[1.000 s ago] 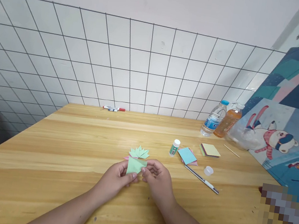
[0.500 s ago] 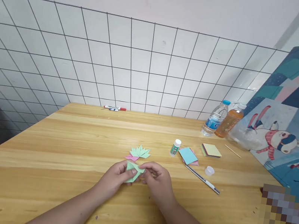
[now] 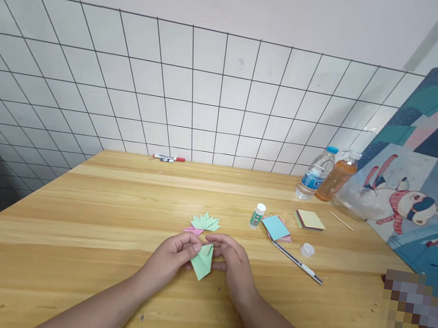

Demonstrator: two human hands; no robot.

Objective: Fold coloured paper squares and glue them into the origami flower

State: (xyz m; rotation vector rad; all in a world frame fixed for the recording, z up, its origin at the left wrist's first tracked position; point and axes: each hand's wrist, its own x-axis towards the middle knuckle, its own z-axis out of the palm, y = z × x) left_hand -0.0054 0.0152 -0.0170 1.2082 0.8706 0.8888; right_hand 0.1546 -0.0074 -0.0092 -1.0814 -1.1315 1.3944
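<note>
A light green folded paper [image 3: 202, 264] is held slightly above the wooden table, its pointed corner facing me. My left hand [image 3: 173, 254] pinches its left edge between thumb and fingers. At the right edge, my right hand [image 3: 234, 261] curves around the paper, its fingers partly behind it and the thumb by the upper corner. Just beyond the hands lies a green folded paper fan [image 3: 205, 222] with pointed tips. A pink folded paper [image 3: 193, 231] shows below that fan, partly hidden by my left hand.
To the right stand a glue stick [image 3: 257, 216] and blue paper squares [image 3: 276, 227]. A pen [image 3: 298, 263], small clear cap [image 3: 307, 249], paper stack [image 3: 310, 220] and thin stick [image 3: 342, 222] lie farther right. Two bottles [image 3: 317, 174] and markers [image 3: 169, 158] are near the wall.
The green folded paper has turned, so its point now faces me, and it has shifted slightly right. My right hand's grip has loosened and its fingers have spread a little.
</note>
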